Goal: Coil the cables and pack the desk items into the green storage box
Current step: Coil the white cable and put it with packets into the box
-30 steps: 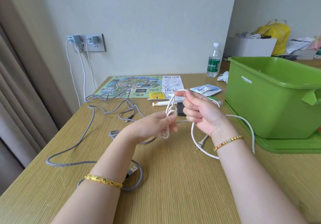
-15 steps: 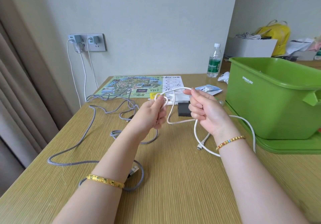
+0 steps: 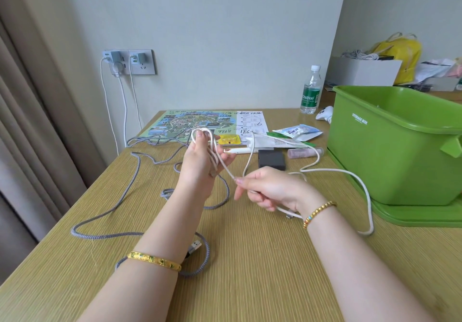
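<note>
My left hand [image 3: 200, 161] is raised above the desk with loops of a white cable [image 3: 350, 175] wound round its fingers. My right hand [image 3: 267, 189] pinches the same cable lower down, a taut strand running between the two hands. The rest of the white cable trails right in a wide loop beside the green storage box [image 3: 390, 156], which stands open on its lid at the right. A long grey braided cable [image 3: 105, 219] sprawls over the left of the desk, its USB plug [image 3: 194, 246] near my left forearm.
A map sheet [image 3: 190, 121], yellow packet [image 3: 228, 138], white pen [image 3: 240, 150], black block [image 3: 271, 158], pink tube [image 3: 305, 152] and sachets [image 3: 297, 130] lie mid-desk. A water bottle [image 3: 310, 91] stands at the back. Chargers sit in a wall socket [image 3: 130, 61]. Curtain at left.
My left hand rose and moved left with the cable loops. My right hand dropped lower and nearer, drawing a strand of white cable out between the hands.
</note>
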